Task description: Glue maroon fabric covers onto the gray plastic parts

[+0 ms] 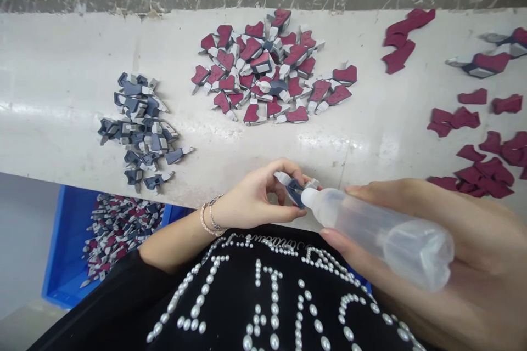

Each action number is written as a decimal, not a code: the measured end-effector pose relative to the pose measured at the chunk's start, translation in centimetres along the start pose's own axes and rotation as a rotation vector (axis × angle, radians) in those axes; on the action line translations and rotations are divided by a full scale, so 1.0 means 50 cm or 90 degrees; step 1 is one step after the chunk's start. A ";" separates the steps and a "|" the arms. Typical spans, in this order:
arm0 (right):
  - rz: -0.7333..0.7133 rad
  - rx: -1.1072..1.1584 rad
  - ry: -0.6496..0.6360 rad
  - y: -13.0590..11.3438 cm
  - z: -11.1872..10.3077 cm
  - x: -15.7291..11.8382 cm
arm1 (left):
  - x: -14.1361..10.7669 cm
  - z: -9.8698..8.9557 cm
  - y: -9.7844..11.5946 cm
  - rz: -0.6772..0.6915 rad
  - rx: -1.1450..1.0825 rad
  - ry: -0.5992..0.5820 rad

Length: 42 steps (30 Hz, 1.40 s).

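Observation:
Between the thumb and fingers of my left hand (pixel 263 194) is a small blue-grey and white part (pixel 294 191), held just above the table's near edge. My right hand (pixel 424 247) grips a translucent plastic bottle (pixel 382 236), tilted so that its white tip (pixel 308 197) meets or nearly meets the part. Whether anything comes out of the tip cannot be seen. A pile of blue-grey parts (pixel 140 131) lies to the left. Beyond my hands spreads a larger pile of parts with dark red faces (pixel 255 66).
Loose dark red pieces (pixel 486 173) are scattered on the right of the white table (pixel 66 93), with several more (pixel 399 55) farther back. Two assembled parts (pixel 486 64) lie at the far right. A blue bin (pixel 61 263) of mixed parts stands below the table's left edge.

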State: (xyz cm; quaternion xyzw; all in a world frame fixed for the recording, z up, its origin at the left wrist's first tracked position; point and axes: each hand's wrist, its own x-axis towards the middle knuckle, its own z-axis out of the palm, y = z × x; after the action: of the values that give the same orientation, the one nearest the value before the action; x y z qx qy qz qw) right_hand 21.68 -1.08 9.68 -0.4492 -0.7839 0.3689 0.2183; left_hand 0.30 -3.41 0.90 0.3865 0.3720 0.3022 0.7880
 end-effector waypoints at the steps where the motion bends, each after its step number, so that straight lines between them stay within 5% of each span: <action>1: -0.003 0.011 -0.009 -0.001 0.001 0.000 | 0.000 0.000 0.000 0.003 -0.006 -0.003; 7: 0.020 -0.043 0.040 -0.001 0.001 -0.006 | -0.002 0.000 0.000 -0.007 0.020 0.015; 13: -0.008 0.021 -0.025 -0.002 0.002 -0.005 | -0.002 0.001 0.001 0.009 -0.013 0.005; 42: -0.002 -0.001 -0.056 0.003 -0.007 -0.007 | -0.008 -0.011 0.014 0.017 0.080 0.063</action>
State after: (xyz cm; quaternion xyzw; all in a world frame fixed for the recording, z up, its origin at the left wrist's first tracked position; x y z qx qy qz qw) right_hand 22.16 -1.19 9.75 -0.4313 -0.7938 0.3872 0.1841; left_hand -0.50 -3.14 1.38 0.4246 0.4233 0.3076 0.7388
